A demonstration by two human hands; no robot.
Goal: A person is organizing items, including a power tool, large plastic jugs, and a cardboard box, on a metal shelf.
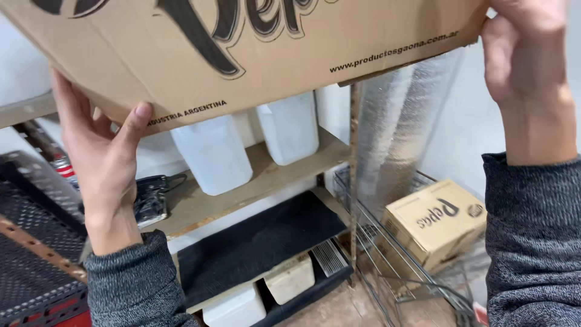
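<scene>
A large brown cardboard box with dark printed lettering fills the top of the view, held up at head height. My left hand grips its lower left edge, thumb pressed on the front face. My right hand holds its right end, fingers wrapped over the corner. Both arms wear grey knitted sleeves. The upper part of the box runs out of the frame.
Below stands a wooden shelf with two white plastic jugs. A black mat lies on a lower level. A roll of clear film leans in a wire rack beside a smaller cardboard box. A black crate is at left.
</scene>
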